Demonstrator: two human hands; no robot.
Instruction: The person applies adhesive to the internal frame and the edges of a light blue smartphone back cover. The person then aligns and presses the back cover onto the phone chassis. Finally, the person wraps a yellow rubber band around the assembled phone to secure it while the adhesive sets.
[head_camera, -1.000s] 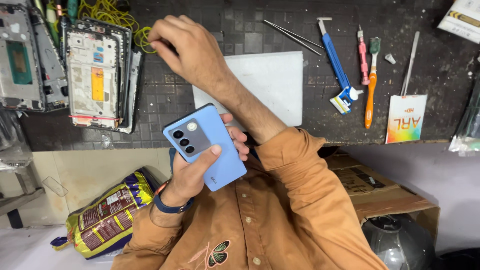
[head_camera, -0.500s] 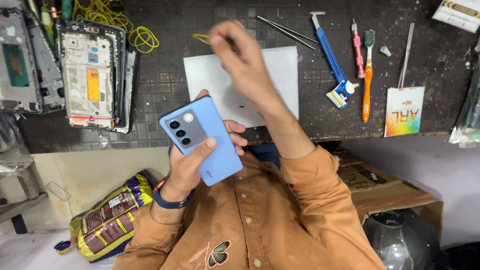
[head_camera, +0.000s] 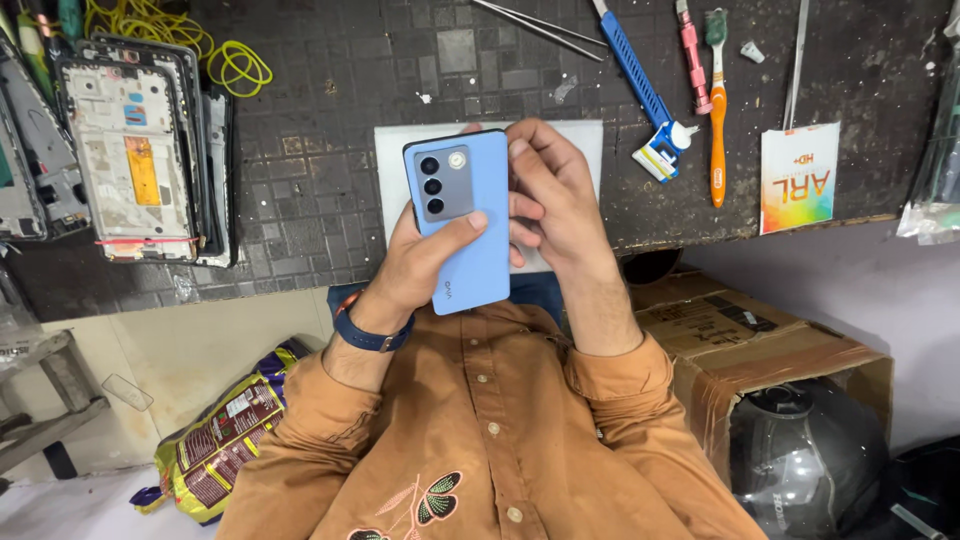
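A light blue phone (head_camera: 462, 222) is held upright over the workbench edge, its back and camera block facing me. My left hand (head_camera: 418, 268), with a dark blue band on the wrist, grips it from below with the thumb across the back. My right hand (head_camera: 556, 200) is curled against the phone's right edge, fingertips on its side; its thumb is hidden behind the phone. A white mat (head_camera: 585, 142) lies on the dark tiled bench (head_camera: 320, 190) just behind both hands.
Opened phone frames (head_camera: 130, 160) and yellow wire (head_camera: 205, 45) lie at the left. Tweezers (head_camera: 540, 22), a blue tool (head_camera: 640, 80), an orange toothbrush (head_camera: 717, 110) and a colourful card (head_camera: 798, 178) lie at the right. Below are a cardboard box (head_camera: 745, 335) and a snack bag (head_camera: 220, 440).
My right hand came back from the far left of the bench to the phone's right edge. The phone was raised and turned upright over the white mat.
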